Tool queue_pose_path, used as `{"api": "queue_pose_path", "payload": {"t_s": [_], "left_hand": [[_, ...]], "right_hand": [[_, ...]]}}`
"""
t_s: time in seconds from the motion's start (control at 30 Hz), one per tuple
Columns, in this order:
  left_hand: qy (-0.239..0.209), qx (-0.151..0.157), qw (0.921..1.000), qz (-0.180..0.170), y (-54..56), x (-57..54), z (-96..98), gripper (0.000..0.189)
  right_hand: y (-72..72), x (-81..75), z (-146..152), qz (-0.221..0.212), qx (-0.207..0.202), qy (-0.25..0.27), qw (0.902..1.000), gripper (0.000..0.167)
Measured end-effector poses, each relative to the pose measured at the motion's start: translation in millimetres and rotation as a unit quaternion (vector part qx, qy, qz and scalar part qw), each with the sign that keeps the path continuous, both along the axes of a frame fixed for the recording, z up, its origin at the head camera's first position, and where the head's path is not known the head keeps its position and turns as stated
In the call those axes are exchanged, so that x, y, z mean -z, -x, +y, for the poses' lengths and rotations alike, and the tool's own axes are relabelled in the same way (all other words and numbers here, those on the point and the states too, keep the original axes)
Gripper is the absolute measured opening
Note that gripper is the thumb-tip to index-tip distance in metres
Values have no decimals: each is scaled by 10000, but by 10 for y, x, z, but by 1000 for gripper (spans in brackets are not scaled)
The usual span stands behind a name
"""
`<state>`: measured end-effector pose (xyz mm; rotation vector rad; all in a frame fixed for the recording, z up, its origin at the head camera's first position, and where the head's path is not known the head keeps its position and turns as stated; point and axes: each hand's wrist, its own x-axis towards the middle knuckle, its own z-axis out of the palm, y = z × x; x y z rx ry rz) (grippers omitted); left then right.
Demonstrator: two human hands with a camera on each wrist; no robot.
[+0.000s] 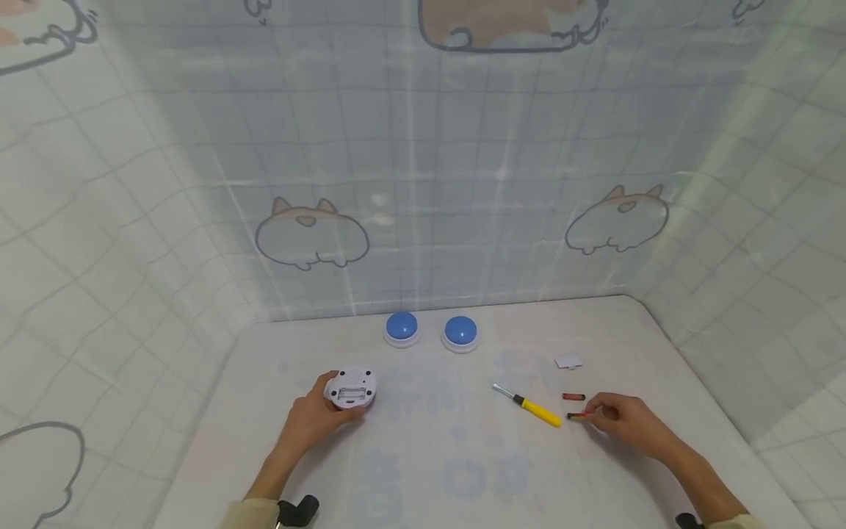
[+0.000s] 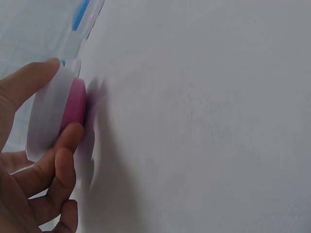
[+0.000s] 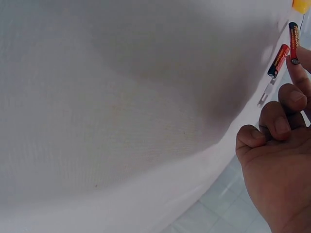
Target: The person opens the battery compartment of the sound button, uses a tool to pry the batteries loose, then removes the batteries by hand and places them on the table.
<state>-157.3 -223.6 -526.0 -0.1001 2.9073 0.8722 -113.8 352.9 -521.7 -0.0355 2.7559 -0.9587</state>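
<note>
My left hand (image 1: 313,419) grips a round white push-button light (image 1: 352,388) by its sides, turned upside down. Its uncovered battery slot faces up, and in the left wrist view its pink dome (image 2: 74,107) points toward the table. Between thumb and index finger, my right hand (image 1: 624,420) pinches a small battery (image 3: 294,42) with a red and black wrapper. A second such battery (image 1: 573,397) lies just beyond it on the table. The right hand's other fingers (image 3: 282,116) are curled in toward the palm.
Left of the batteries lies a yellow-handled screwdriver (image 1: 540,411). Behind them is a small white battery cover (image 1: 568,362). Two blue-domed buttons (image 1: 402,327) (image 1: 460,332) stand at the table's back edge. Patterned sheeting (image 1: 456,184) surrounds the white table (image 1: 449,433) at the back and sides.
</note>
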Motion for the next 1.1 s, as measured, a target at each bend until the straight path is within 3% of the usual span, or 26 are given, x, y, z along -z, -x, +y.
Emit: {"api": "queue_pose_path", "payload": {"t_s": [0.5,0.87,1.0,1.1], "left_hand": [[45,-460,9989,-70,-34,-14,-181,109],[97,-510,9984,-202,-75,-67,-225,113],[102,-603,9979,-209,-115,-182,-242,114],[27,-508,9987,47,-154,-335,-209,107]], "right_hand": [[26,86,23,-83,199,-316,9993,10],[34,93,41,-119,164,-330,9993,10],[39,58,42,8,31,-277,9996,13],[76,19,19,190,-106,-275,9994,14]]}}
